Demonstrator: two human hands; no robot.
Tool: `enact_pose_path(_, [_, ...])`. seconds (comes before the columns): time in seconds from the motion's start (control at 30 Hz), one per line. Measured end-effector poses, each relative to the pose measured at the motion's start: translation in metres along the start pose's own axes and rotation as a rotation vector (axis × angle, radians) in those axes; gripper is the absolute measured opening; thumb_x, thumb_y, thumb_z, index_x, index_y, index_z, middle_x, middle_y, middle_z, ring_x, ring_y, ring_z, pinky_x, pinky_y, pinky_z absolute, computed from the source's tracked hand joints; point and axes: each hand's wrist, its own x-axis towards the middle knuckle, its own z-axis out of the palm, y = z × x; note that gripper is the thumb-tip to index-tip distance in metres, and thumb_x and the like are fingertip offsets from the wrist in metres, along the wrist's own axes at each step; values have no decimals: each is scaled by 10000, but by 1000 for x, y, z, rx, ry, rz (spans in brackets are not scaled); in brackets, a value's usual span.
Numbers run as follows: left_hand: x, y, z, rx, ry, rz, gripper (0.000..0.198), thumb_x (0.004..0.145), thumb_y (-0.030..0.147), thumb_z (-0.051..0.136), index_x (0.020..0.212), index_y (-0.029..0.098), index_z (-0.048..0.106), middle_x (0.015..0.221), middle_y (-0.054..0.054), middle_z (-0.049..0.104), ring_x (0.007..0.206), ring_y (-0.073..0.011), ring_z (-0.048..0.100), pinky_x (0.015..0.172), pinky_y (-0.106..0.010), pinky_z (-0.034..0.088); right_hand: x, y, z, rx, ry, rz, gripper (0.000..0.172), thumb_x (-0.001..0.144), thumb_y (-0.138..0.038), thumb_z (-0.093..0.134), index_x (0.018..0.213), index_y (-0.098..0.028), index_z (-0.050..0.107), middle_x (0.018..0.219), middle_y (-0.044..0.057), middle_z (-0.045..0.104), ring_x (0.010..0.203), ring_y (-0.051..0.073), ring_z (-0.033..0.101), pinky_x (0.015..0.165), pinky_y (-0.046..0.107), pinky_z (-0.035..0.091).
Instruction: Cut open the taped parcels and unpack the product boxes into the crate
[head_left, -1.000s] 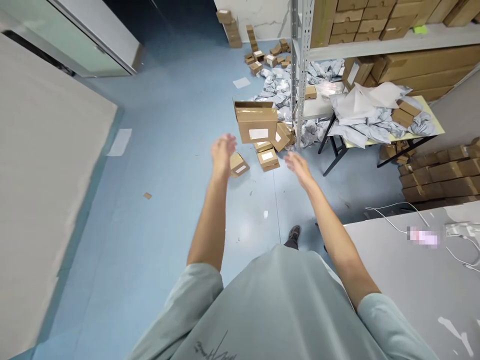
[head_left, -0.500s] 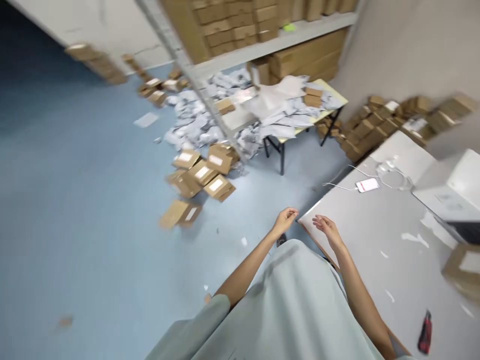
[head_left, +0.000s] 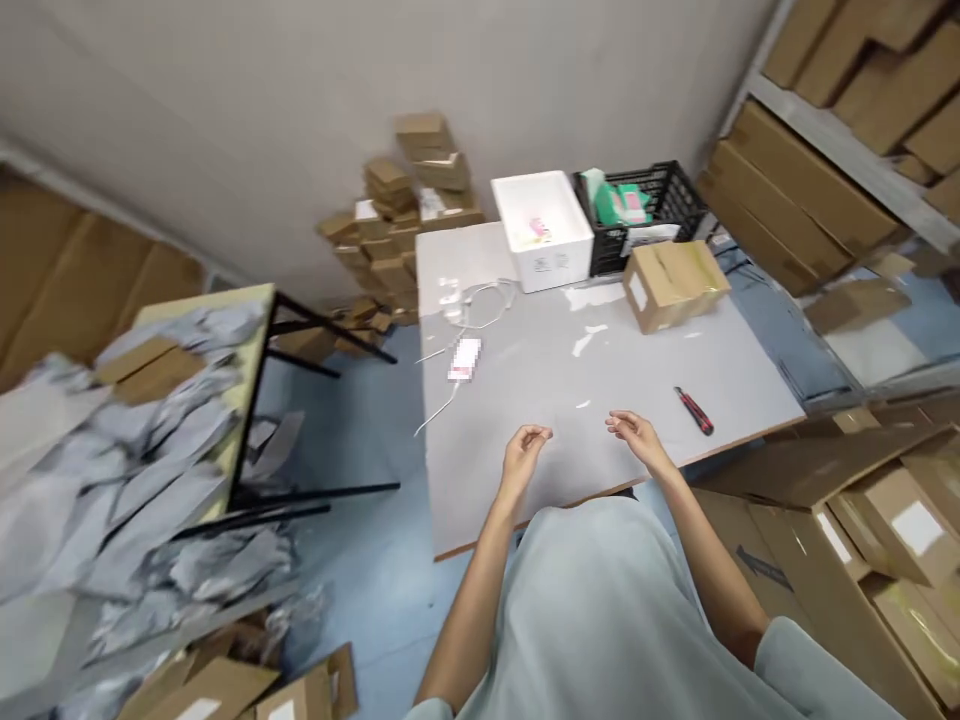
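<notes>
Above the near edge of the grey-topped table [head_left: 480, 490] hovers my left hand [head_left: 523, 456], its fingers loosely bent and nothing in it. My right hand [head_left: 636, 438] is a short way to its right, also empty, with the fingers loosely stretched toward the left. Nearest to the right hand lies a red and black box cutter [head_left: 694, 411]. Farther back stands a closed cardboard box [head_left: 675, 285] with a white label and tape. Scraps of white paper [head_left: 589, 340] lie in the middle. A phone [head_left: 465, 359] with a white cable rests on the left side.
At the table's back stand a white bin [head_left: 553, 265] and a black crate [head_left: 667, 195] with green packets. Stacked cartons [head_left: 390, 235] line the wall. Left is a second table [head_left: 259, 300] heaped with grey mailers. A large carton [head_left: 772, 560] holding boxes stands right.
My view has swung to the right, so the grey-topped table is now in front of me. Both hands have come over its near edge, still empty.
</notes>
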Motion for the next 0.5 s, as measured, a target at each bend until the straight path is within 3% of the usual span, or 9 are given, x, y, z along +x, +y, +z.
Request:
enact_pose_path(0.1, [34, 11, 82, 21, -56, -55, 463, 826, 645, 871, 1003, 251, 704, 1158, -113, 821, 1254, -332, 760, 1240, -527, 506, 36, -4, -70, -18, 119, -67, 594, 795, -727, 895, 1135, -243, 837, 1188, 139, 868, 1170, 334, 821, 1156, 536, 618])
enact_pose_path(0.27, [90, 22, 206, 105, -160, -41, 480, 842, 670, 850, 1030, 246, 726, 1184, -128, 832, 1263, -337, 765, 1235, -533, 516, 105, -17, -177, -75, 281, -116, 665, 821, -762, 853, 1240, -247, 810, 1397, 177, 806, 1215, 339, 796, 1117, 525, 642])
enact_pose_path(0.37, [119, 30, 262, 146, -215, -25, 509, 876, 676, 817, 1145, 249, 750, 1286, -141, 829, 1323, -341, 755, 1240, -534, 515, 162, -33, -228, -205, 354, -175, 707, 888, -772, 789, 1344, -232, 790, 1462, 192, 766, 1305, 354, 749, 1142, 528, 624])
enact_pose_path(0.5, [155, 52, 313, 190, -259, -5, 509, 904, 650, 798, 1217, 251, 756, 1388, -154, 811, 1382, -355, 736, 1267, -549, 502, 256, -66, -272, -468, 362, -266, 720, 1005, -697, 701, 1499, -174, 735, 1562, 229, 693, 1514, 377, 612, 1324, 538, 474])
